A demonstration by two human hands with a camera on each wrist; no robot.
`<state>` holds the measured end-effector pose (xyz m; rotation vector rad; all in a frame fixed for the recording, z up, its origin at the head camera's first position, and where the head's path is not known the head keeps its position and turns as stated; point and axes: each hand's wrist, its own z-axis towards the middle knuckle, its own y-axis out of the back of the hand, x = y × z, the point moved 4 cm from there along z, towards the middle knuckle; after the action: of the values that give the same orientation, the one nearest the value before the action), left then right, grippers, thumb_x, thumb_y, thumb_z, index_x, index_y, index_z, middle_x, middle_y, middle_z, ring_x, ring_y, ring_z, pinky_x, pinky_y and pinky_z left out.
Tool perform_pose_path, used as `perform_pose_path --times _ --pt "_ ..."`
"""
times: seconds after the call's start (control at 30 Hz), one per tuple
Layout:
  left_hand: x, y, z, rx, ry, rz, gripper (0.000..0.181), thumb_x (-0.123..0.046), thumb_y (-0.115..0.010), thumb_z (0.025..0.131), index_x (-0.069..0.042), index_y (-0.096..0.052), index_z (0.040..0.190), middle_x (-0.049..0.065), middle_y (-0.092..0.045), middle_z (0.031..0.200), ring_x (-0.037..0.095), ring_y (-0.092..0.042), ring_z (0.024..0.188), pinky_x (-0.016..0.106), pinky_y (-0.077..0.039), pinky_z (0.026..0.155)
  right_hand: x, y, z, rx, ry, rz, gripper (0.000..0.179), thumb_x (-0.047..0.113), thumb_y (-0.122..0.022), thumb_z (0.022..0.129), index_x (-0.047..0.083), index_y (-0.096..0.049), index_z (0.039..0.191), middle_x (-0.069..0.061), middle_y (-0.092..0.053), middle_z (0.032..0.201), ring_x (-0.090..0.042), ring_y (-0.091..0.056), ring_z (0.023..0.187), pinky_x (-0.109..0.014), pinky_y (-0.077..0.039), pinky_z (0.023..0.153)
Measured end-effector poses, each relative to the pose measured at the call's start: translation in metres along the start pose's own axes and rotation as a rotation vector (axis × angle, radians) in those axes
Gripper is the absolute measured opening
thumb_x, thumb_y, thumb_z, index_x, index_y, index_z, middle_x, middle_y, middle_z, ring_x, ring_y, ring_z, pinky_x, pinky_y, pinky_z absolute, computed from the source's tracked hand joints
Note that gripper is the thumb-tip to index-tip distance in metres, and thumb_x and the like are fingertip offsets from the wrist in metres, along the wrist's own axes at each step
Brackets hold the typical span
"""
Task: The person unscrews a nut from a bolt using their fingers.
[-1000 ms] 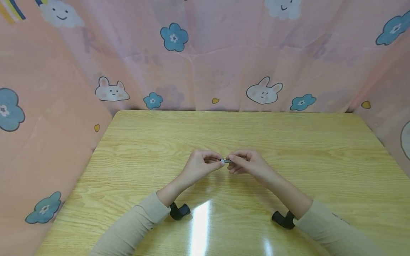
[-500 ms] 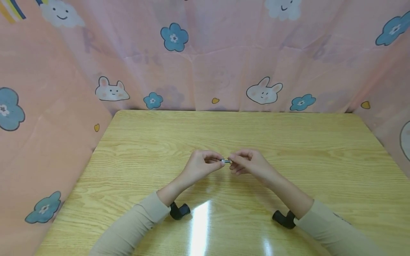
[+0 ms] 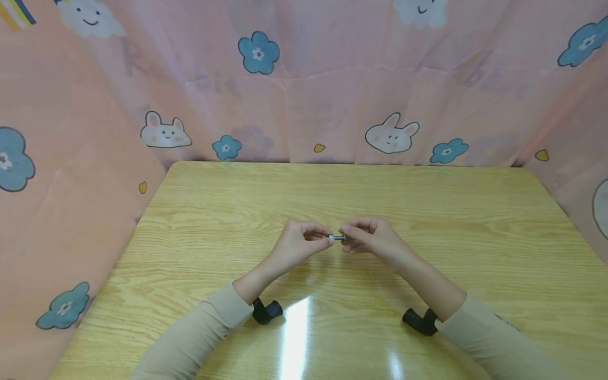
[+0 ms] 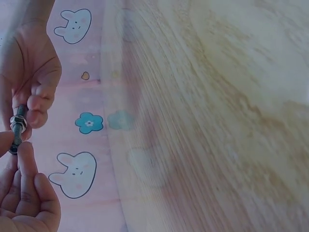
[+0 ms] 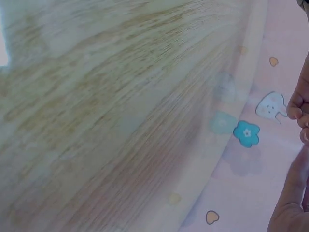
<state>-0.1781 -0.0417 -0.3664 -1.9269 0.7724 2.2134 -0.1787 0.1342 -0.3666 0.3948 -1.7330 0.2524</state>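
Observation:
A small metal bolt (image 3: 337, 238) lies sideways between the fingertips of both hands, above the middle of the table. My left hand (image 3: 295, 246) pinches its head end between thumb and forefinger. A hex nut (image 4: 18, 122) sits on the threaded shank, and a dark stretch of the bolt shows past it in the left wrist view. At that far end, my right hand (image 3: 375, 241) holds the nut with thumb and forefinger, its other fingers curled below. Only the edges of the hands show in the right wrist view, where the bolt is out of sight.
Both hands are over a light wood-grain table (image 3: 228, 195). A pink curtain (image 3: 323, 100) printed with rabbits, clouds and blue flowers stands behind it and along the sides. Black wrist-worn devices (image 3: 267, 312) stick out from both beige sleeves.
The right fingertips have shifted slightly to the right along the bolt, so more of its shank and the nut show. The left hand keeps its pinch, almost still.

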Motion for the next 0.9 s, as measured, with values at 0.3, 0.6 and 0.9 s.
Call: perform_pose_path --times 0.3,0.6,0.9 --pt "-0.001 -0.001 0.000 0.007 -0.012 -0.013 0.016 -0.012 -0.068 0.085 -0.001 -0.070 0.097 0.007 -0.069 0.092 0.014 -0.065 0.081 0.027 -0.054 0.072 0.002 0.002 -0.003 -0.004 0.038 -0.004 0.028 0.007 -0.069 0.084 -0.009 -0.060 0.105 -0.008 -0.063 0.098 -0.015 -0.063 0.087 -0.031 -0.051 0.081" --pt "-0.006 -0.001 -0.001 -0.004 0.009 -0.001 0.018 -0.008 -0.066 0.086 0.004 -0.068 0.099 0.013 -0.068 0.096 0.018 -0.065 0.084 0.027 -0.053 0.074 -0.002 0.000 0.000 0.058 -0.003 0.013 0.035 0.019 -0.052 0.097 -0.012 -0.054 0.111 -0.007 -0.065 0.087 -0.016 -0.065 0.076 -0.038 -0.054 0.077" --pt "-0.001 -0.001 0.001 -0.003 0.001 -0.015 0.017 -0.014 -0.068 0.086 -0.002 -0.070 0.097 0.006 -0.069 0.093 0.014 -0.065 0.082 0.027 -0.053 0.072 0.002 0.003 -0.003 0.023 0.045 -0.006 0.032 0.008 -0.065 0.086 -0.012 -0.056 0.110 -0.011 -0.063 0.101 -0.015 -0.064 0.088 -0.033 -0.051 0.083"
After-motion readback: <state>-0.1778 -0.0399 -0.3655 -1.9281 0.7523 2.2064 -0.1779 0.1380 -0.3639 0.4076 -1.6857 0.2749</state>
